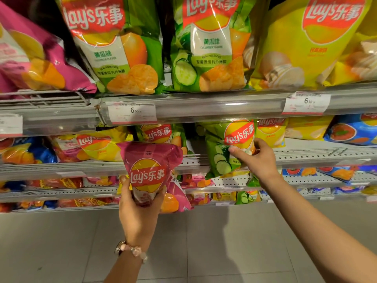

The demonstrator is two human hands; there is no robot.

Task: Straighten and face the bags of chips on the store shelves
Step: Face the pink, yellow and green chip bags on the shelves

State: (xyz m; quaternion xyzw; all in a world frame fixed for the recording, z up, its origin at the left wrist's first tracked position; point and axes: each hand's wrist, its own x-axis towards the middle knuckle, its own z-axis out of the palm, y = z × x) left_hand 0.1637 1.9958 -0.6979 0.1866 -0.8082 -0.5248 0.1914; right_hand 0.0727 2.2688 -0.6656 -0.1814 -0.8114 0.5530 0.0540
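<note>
In the head view we hold a small pink bag (150, 170) in our left hand (138, 215), fingers (162, 193) wrapped tight around its lower half. The bag stands upright in front of the shelves, logo facing us, its crumpled top well above our fingers.

Our right hand (258, 158) reaches to the second shelf (306, 155) and grips a small green cucumber bag (226, 148). The thumb (236, 151) presses the front of the bag just under its logo, and the other fingers curl behind its right edge. The bag leans a little, with its bottom hanging past the shelf lip, below our fingers.

Above both hands runs the price rail (204, 107) with two tags reading 6.50. On the top shelf above it stand large bags: a pink one (40, 58) to the far left, tilted, two green cucumber ones (122, 58) over our hands, and a yellow one (302, 48) up to the right. Left of our left fingers, yellow, pink and blue bags (95, 146) lie jumbled on the second shelf. A bead bracelet (134, 251) sits on our left wrist.
</note>
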